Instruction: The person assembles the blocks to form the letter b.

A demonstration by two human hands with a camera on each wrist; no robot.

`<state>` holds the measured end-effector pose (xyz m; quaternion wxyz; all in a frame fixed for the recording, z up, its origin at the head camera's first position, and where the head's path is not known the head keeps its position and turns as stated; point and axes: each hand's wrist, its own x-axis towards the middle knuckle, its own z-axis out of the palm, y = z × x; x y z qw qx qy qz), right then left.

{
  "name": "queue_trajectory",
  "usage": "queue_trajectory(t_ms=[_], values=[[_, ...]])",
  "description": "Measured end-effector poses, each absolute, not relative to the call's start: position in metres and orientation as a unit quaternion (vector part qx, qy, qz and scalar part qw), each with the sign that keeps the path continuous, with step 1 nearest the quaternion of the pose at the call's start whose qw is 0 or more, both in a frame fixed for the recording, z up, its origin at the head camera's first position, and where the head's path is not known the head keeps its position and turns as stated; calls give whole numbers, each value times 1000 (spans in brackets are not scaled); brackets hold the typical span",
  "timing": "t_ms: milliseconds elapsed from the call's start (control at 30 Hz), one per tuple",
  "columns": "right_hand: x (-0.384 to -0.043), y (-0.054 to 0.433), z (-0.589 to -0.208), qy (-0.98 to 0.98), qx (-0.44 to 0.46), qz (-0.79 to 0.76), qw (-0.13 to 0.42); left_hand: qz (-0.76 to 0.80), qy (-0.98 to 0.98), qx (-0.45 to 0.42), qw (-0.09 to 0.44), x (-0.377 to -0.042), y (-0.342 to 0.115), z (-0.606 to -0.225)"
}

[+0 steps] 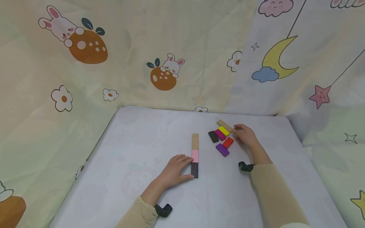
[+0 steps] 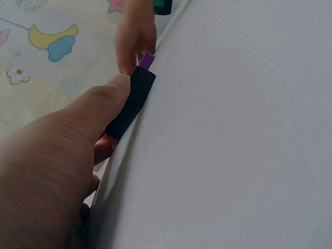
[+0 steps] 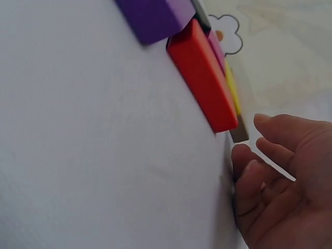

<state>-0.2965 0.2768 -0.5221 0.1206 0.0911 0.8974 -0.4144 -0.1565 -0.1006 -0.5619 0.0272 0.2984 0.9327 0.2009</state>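
Two hands at colored blocks on a white-covered table (image 1: 142, 142).
The left hand (image 1: 175, 169) has its fingers relaxed, thumb and forefinger touching a straight, end-to-end row: black block (image 1: 194, 170) nearest the person, pink block (image 1: 195, 156) in the middle, tan block (image 1: 195, 141) farthest. Right of the row lies a loose cluster: dark block (image 1: 213, 136), magenta block (image 1: 220, 135), purple block (image 1: 222, 150), yellow block (image 1: 224, 130), longer tan block (image 1: 224, 125) and red block (image 1: 228, 142). The right hand (image 1: 246, 136), fingers apart and gripping nothing, is at the longer tan block's near end; whether they touch, I cannot tell.
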Motion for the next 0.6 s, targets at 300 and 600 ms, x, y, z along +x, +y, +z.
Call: queue_trajectory(t_ms=[300,600], values=[[-309,281,-534,925,56,-358,110,198,935,293,33,-156,-99,-562],[-311,278,-533,926,76,-355,108,204,934,293,34,-156,-101,-562]])
